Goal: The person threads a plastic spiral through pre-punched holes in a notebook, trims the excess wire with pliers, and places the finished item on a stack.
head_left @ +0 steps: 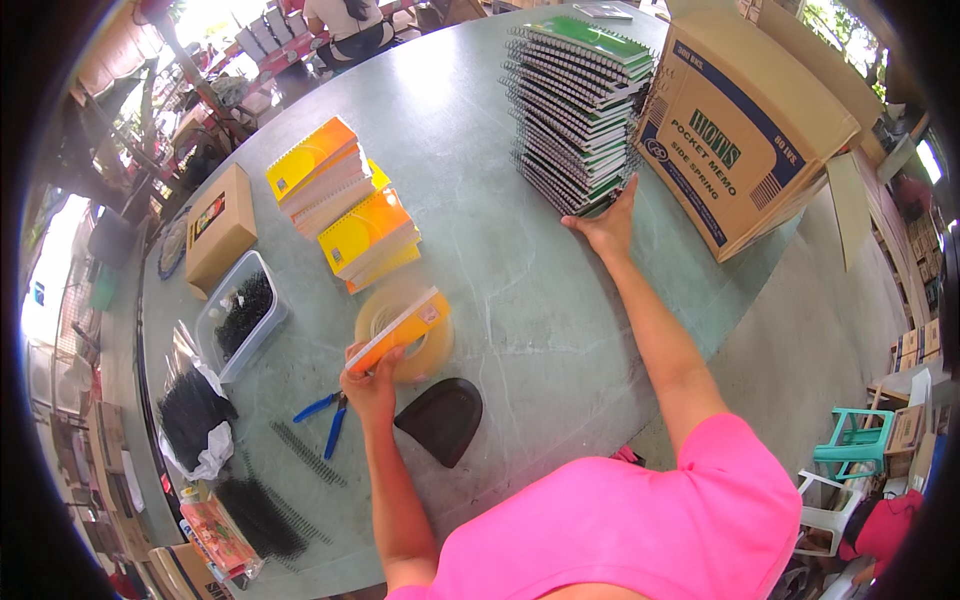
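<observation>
On the table (520, 300), a clear tub (240, 315) of black coils is seen far left, w/ blue pliers (325, 412) nearby. An orange notebook (395, 328) is gripped by the left hand (372, 385) over a tape roll (415, 335). The right hand (605, 225) is pressed open against the base of the green notebook stack (575, 110), beside a cardboard box (740, 120).

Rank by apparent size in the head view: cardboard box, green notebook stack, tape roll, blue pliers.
1. cardboard box
2. green notebook stack
3. tape roll, though it lies nearer the camera
4. blue pliers
</observation>
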`<state>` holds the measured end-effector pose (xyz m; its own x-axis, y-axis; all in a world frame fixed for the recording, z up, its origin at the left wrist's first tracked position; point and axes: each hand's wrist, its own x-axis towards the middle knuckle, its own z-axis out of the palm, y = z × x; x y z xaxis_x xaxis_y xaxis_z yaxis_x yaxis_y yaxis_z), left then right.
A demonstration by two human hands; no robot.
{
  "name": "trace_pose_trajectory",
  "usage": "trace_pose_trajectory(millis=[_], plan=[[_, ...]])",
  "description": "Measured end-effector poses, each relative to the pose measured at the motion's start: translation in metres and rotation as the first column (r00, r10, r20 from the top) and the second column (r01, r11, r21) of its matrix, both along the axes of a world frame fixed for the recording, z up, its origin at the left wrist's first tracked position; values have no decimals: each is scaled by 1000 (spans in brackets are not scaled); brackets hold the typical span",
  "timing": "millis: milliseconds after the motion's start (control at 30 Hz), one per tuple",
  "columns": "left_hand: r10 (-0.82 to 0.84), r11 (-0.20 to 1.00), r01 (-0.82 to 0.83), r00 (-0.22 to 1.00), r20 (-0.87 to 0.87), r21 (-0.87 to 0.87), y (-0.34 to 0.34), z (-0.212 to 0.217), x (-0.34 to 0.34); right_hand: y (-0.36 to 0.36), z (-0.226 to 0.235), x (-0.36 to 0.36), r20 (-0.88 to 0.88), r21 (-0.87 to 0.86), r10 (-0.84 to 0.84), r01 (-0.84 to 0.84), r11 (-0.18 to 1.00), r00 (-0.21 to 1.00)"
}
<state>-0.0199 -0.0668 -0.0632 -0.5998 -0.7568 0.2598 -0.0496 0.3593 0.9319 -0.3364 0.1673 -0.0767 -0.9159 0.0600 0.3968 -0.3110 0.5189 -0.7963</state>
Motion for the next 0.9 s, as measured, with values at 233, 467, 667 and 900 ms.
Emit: trace_pose_trajectory(millis=[233, 467, 667, 900], plan=[[-13, 994, 20, 998, -64, 109, 4, -1, -2, -5, -18, -28, -45, 21, 32, -31, 999, 998], [-14, 987, 27, 997, 81, -161, -11, -9, 13, -37, 18, 54, -506, 38, 87, -78, 996, 858], [-68, 998, 68, 997, -24, -10, 1, 9, -2, -116, 91, 167, -370, 370, 854, -786, 496, 365], [257, 900, -191, 959, 122, -391, -22, 40, 69, -158, 99, 185, -107, 622, 955, -731, 283, 278]])
